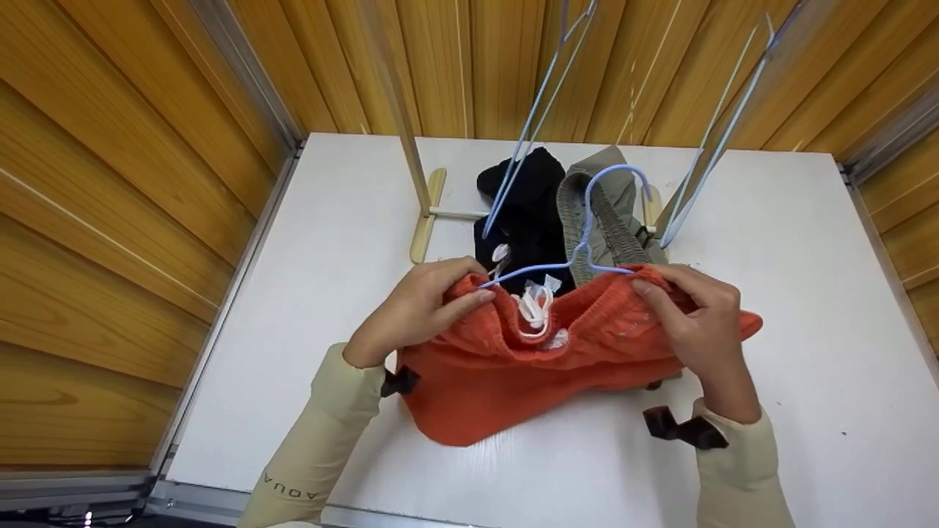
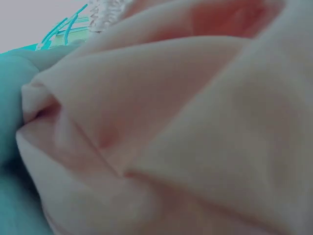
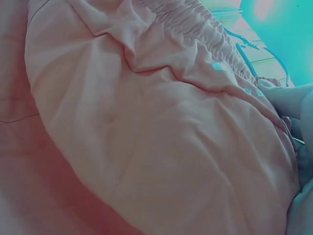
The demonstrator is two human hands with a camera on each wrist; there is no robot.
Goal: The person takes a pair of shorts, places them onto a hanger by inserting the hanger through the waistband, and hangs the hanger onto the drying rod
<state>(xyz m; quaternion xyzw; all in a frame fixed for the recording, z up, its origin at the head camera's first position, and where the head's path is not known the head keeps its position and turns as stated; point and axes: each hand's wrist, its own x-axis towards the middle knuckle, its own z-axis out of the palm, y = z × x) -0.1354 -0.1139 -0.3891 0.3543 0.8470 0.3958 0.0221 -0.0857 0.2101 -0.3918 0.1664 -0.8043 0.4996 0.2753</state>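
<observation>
A pair of orange shorts (image 1: pixel 469 400) with a gathered waistband and a white drawstring (image 1: pixel 538 308) is stretched between both hands above the table. My left hand (image 1: pixel 422 301) grips the waistband's left side, thumb on top, at the left end of a light-blue hanger (image 1: pixel 588 202). On the other side my right hand (image 1: pixel 704 315) pinches the waistband near the hanger's right arm. The hanger's ends run into the waistband, and its hook points away from me. Fabric of the shorts (image 2: pixel 146 112) fills most of the left wrist view. The gathered waistband (image 3: pixel 190 29) shows in the right wrist view.
Behind the shorts lie a black garment (image 1: pixel 524 191) and a grey-green garment with an elastic waistband (image 1: pixel 609 213). A wooden rack (image 1: pixel 424 220) stands on the white table (image 1: pixel 293 308), with blue hangers (image 1: pixel 524 132) hanging from it. Wood-look walls (image 1: pixel 110 220) enclose the table.
</observation>
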